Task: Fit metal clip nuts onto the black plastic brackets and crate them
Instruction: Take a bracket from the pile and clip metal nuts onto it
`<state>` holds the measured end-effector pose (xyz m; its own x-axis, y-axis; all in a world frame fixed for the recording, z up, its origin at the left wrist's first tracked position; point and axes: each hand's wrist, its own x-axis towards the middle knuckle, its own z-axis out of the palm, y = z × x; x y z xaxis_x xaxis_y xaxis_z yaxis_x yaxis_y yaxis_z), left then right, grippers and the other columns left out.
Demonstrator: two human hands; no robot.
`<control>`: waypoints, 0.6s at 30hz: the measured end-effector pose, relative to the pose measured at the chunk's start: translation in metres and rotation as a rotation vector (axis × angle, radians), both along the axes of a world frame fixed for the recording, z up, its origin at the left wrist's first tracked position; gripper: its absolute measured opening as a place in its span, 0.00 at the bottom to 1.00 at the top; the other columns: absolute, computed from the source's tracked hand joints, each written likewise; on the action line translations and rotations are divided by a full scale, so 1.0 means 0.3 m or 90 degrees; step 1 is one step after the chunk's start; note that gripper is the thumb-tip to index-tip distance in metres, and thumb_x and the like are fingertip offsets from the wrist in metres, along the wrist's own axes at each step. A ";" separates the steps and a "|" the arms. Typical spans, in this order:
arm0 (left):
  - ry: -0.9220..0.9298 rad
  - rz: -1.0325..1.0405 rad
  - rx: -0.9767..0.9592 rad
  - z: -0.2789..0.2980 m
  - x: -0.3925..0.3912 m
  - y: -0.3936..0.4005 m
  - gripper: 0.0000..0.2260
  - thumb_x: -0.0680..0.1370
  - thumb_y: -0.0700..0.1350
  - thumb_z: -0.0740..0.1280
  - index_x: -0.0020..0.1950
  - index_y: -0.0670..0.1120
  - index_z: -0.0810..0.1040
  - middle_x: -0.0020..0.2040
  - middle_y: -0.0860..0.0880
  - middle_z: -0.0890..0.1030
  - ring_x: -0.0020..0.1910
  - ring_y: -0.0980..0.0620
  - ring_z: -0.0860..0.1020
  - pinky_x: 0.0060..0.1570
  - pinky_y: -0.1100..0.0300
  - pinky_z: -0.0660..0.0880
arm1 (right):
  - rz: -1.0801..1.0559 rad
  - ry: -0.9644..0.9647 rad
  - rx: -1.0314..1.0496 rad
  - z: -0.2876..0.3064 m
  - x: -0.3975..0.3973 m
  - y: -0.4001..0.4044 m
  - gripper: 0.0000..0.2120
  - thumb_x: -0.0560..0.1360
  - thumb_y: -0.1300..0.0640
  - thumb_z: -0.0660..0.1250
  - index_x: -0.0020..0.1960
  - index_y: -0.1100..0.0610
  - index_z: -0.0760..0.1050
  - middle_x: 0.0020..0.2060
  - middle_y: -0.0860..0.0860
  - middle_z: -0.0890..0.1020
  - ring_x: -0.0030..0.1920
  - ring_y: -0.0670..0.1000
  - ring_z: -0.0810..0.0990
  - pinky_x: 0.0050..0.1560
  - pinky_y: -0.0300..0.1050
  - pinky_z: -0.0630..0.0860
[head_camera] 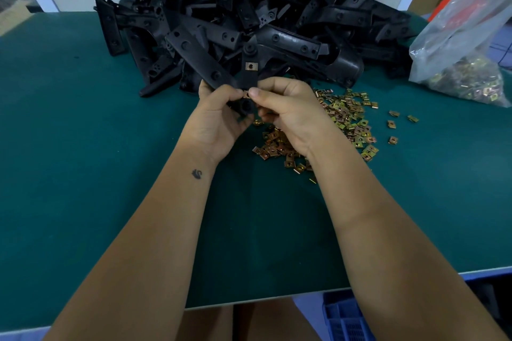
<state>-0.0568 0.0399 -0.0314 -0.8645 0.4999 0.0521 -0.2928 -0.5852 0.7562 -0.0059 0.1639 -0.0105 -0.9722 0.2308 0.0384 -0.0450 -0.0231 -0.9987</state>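
Head view: left hand (219, 116) grips a black bracket (249, 72) upright, one clip nut (251, 66) already seated | right hand (288, 113) pinches a second clip nut (246, 95) against the bracket | bracket heap (235, 14) behind the bracket | loose clip nuts (346, 116) right of it, partly under the right wrist | plastic bag (468, 44) far right | blue crate (346, 318) nearest the viewer, below the green table (83, 147).

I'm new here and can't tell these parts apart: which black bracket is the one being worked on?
Start at the big heap of black brackets at the back of the green table. Just in front of it, the left hand holds one bracket upright. Unlike the heap's pieces, it already wears a brass clip nut, and the right hand pinches a second nut against it.
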 end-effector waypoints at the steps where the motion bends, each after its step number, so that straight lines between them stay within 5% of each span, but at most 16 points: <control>1: 0.002 0.011 -0.005 -0.001 0.001 0.002 0.20 0.77 0.33 0.58 0.65 0.51 0.65 0.56 0.49 0.80 0.52 0.49 0.78 0.46 0.54 0.77 | -0.005 -0.003 -0.002 -0.001 0.000 0.000 0.04 0.76 0.63 0.70 0.43 0.57 0.80 0.31 0.46 0.79 0.31 0.43 0.74 0.37 0.38 0.73; 8: -0.042 0.031 0.083 0.007 -0.003 0.001 0.22 0.75 0.32 0.60 0.67 0.46 0.64 0.60 0.41 0.74 0.49 0.46 0.77 0.45 0.54 0.77 | -0.025 -0.032 -0.004 -0.003 -0.012 -0.016 0.04 0.75 0.57 0.72 0.42 0.57 0.81 0.29 0.48 0.78 0.30 0.45 0.76 0.35 0.39 0.75; 13: -0.001 0.029 0.038 -0.002 0.000 0.016 0.23 0.76 0.32 0.61 0.68 0.50 0.64 0.59 0.45 0.78 0.56 0.46 0.77 0.52 0.51 0.79 | -0.042 -0.034 -0.002 0.000 -0.007 0.009 0.07 0.74 0.58 0.73 0.38 0.55 0.80 0.28 0.47 0.78 0.29 0.45 0.76 0.34 0.38 0.74; 18: 0.044 0.121 -0.133 -0.015 0.000 0.029 0.25 0.76 0.39 0.71 0.67 0.50 0.62 0.62 0.50 0.79 0.61 0.51 0.80 0.63 0.46 0.76 | -0.084 -0.039 -0.030 0.004 -0.009 0.010 0.06 0.76 0.57 0.70 0.41 0.53 0.81 0.34 0.47 0.80 0.30 0.45 0.77 0.34 0.39 0.75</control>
<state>-0.0569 0.0487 -0.0359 -0.9415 0.3358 0.0275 -0.1363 -0.4542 0.8804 -0.0087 0.1670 -0.0093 -0.9335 0.3571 -0.0340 0.0104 -0.0679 -0.9976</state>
